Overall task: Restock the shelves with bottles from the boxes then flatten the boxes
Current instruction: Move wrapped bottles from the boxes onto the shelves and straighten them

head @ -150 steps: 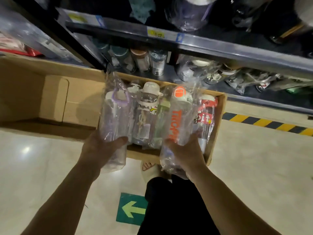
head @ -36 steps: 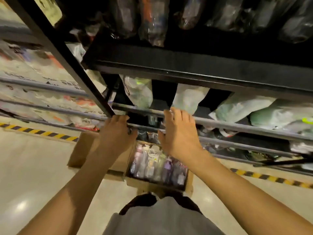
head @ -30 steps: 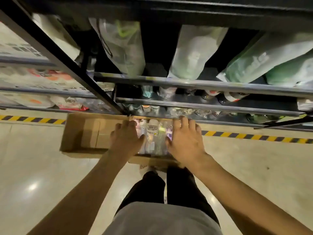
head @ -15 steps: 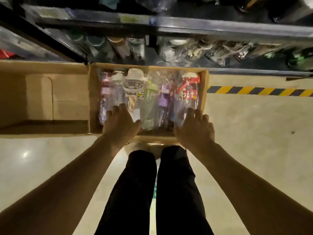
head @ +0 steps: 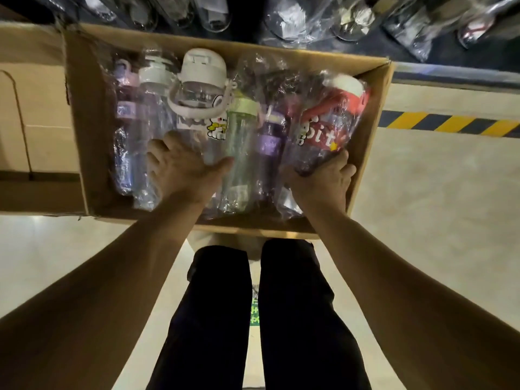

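Cardboard forms the open box (head: pixel 369 128) on the pale floor, just in front of the person's dark-trousered legs (head: pixel 219 311), and it is packed with plastic-wrapped bottles lying side by side. The left hand (head: pixel 183 167) reaches in near the middle; its fingers curl over the clear body of the white-lidded bottle (head: pixel 201 88) with the cartoon sticker, the thumb stretched toward the green-capped bottle (head: pixel 242 142) beside it. The right hand (head: pixel 320 181) cups the base of the red bottle (head: pixel 323 128) at the box's right end, fingers wrapped round it, and this bottle sits tilted, higher than its neighbours. Between the two hands lie the green-capped bottle and a purple bottle (head: pixel 270 142) – both untouched. A second box (head: pixel 36 108) stands against the left side. Beyond, wrapped bottles line the lowest shelf (head: pixel 309 21).
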`<action>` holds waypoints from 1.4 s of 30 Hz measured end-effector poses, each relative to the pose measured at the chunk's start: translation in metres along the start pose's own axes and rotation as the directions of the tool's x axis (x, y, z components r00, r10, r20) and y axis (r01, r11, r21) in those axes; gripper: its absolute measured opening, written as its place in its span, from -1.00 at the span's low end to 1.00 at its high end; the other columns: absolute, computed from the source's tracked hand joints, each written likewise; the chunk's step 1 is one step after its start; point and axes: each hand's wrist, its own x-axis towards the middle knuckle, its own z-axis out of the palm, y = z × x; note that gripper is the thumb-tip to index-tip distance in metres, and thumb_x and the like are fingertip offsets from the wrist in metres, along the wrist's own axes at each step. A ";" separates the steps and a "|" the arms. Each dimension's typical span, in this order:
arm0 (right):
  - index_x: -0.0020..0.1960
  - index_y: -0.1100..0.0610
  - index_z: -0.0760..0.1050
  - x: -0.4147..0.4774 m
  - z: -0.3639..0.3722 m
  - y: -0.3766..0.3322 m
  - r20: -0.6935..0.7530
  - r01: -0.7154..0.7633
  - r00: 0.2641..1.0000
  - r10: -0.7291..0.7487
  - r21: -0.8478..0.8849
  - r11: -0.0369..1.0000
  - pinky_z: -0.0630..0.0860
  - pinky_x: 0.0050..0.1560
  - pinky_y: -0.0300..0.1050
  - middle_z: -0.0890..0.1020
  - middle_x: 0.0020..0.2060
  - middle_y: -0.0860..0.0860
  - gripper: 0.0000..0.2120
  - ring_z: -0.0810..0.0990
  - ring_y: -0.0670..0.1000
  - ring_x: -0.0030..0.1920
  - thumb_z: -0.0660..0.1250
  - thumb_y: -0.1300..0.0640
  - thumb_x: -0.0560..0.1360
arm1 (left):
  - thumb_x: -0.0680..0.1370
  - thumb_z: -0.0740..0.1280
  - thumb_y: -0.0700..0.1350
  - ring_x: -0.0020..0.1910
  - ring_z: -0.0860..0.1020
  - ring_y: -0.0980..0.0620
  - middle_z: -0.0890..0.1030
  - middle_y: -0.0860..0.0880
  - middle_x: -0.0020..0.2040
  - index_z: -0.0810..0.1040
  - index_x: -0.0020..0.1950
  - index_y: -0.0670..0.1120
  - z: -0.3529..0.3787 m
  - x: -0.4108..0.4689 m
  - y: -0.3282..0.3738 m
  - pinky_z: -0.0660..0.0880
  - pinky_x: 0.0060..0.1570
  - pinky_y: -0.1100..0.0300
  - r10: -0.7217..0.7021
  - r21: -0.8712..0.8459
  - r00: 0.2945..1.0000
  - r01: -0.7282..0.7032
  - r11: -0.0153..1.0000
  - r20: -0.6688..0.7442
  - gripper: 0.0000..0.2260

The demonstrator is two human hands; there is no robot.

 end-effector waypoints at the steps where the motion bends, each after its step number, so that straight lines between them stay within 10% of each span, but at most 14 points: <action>1: 0.63 0.06 -0.06 0.003 0.004 -0.001 0.015 -0.016 1.000 0.016 0.022 1.000 0.27 0.53 0.19 0.17 0.52 0.08 0.10 0.20 0.21 0.55 0.51 -0.33 0.39 | 0.35 0.58 0.30 0.50 0.21 -0.28 0.26 -0.28 0.50 0.22 0.51 -0.20 0.002 0.001 0.000 0.23 0.47 -0.11 0.002 0.007 1.000 -0.002 1.000 -0.006 -0.02; 16: 0.51 -0.01 0.09 -0.011 -0.014 0.003 0.067 0.050 0.996 -0.060 0.140 0.989 0.51 0.36 0.15 0.42 0.31 -0.04 -0.07 0.47 0.08 0.31 0.58 -0.15 0.36 | 0.40 0.62 0.06 0.14 0.52 -0.07 0.50 0.00 0.17 0.33 0.30 -0.05 -0.007 -0.019 -0.003 0.45 -0.06 0.17 0.051 -0.332 0.999 -0.046 0.942 0.005 -0.36; 23: 0.45 0.04 0.18 -0.074 -0.082 -0.011 0.026 0.153 0.986 -0.166 0.263 0.952 0.58 0.26 0.13 0.49 0.25 0.02 -0.13 0.54 0.13 0.27 0.62 0.03 0.32 | 0.41 0.63 0.03 0.21 0.57 -0.07 0.56 -0.02 0.23 0.38 0.27 -0.03 -0.072 -0.075 0.001 0.51 0.11 0.12 0.108 -0.420 0.991 -0.067 0.905 0.074 -0.41; 28: 0.31 -0.05 0.21 -0.138 -0.145 -0.037 0.014 0.245 0.962 -0.274 0.404 0.881 0.54 -0.23 -0.46 0.58 0.09 -0.04 -0.23 0.66 -0.13 -0.02 0.62 0.13 0.30 | 0.38 0.64 0.03 0.09 0.58 0.15 0.56 0.24 0.15 0.27 0.23 0.18 -0.151 -0.139 0.012 0.46 -0.09 0.32 0.197 -0.500 0.979 -0.194 0.844 -0.047 -0.36; 31: 0.31 -0.03 0.27 -0.191 -0.184 -0.055 -0.001 0.297 0.942 -0.336 0.473 0.830 0.54 -0.22 -0.40 0.64 0.02 -0.02 -0.30 0.71 -0.13 -0.12 0.59 0.23 0.34 | 0.33 0.64 0.03 -0.12 0.61 0.44 0.61 0.46 -0.08 0.41 0.21 0.10 -0.207 -0.177 0.015 0.46 -0.26 0.49 0.207 -0.572 0.975 -0.214 0.792 -0.078 -0.43; 37: 0.34 -0.10 0.29 -0.302 -0.258 -0.085 -0.059 0.489 0.836 -0.545 0.531 0.692 0.55 -0.10 -0.39 0.62 0.04 -0.21 -0.27 0.67 -0.23 -0.01 0.57 0.35 0.37 | 0.38 0.63 -0.07 -0.08 0.63 0.01 0.60 0.02 -0.05 0.43 0.20 -0.15 -0.315 -0.244 0.009 0.53 -0.07 0.20 0.269 -0.695 0.959 -0.252 0.674 -0.087 -0.47; 42: 0.32 -0.20 0.30 -0.388 -0.303 -0.112 -0.070 0.585 0.753 -0.654 0.528 0.616 0.59 0.03 -0.24 0.63 0.09 -0.23 -0.27 0.67 -0.14 0.12 0.57 0.25 0.35 | 0.42 0.62 -0.23 -0.15 0.64 0.29 0.65 0.08 -0.02 0.44 0.25 -0.12 -0.403 -0.297 0.007 0.52 -0.17 0.44 0.326 -0.725 0.922 -0.370 0.581 -0.209 -0.49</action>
